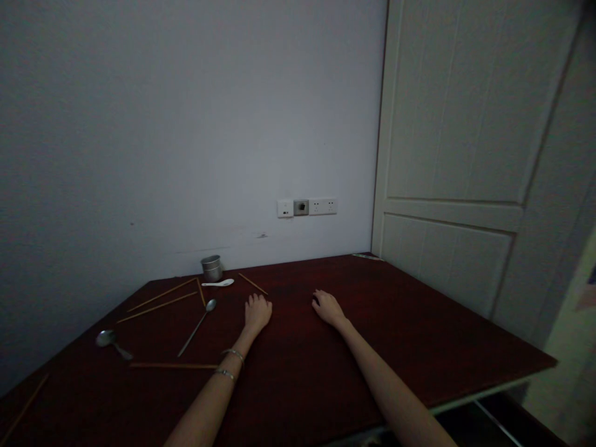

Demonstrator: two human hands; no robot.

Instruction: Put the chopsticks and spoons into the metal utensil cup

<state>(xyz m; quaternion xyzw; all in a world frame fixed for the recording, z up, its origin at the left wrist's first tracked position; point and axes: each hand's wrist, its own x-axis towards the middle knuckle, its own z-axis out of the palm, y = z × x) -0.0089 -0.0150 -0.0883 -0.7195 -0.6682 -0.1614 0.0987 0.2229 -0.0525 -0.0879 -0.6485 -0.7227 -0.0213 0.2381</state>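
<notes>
My left hand (258, 312) lies palm down on the dark red table, its fingers slightly apart and nothing visible in them. Just beyond its fingertips is a wooden chopstick (252, 284). To the right, my right hand (328, 308) also rests on the tabletop, thumb apart from the loosely bent fingers, with no object seen in it. Left of my left hand lie a long-handled metal spoon (198, 327) and a white spoon (218, 283). A metal cup (212, 268) stands upright behind the white spoon. Another chopstick (172, 366) reaches my left forearm, which hides its end.
Farther left are a short metal spoon (112, 341) and several more chopsticks (158, 307), one near the left edge (25, 406). The table (419, 347) meets a wall with sockets (323, 206). A pale panelled door (447, 186) stands on the right.
</notes>
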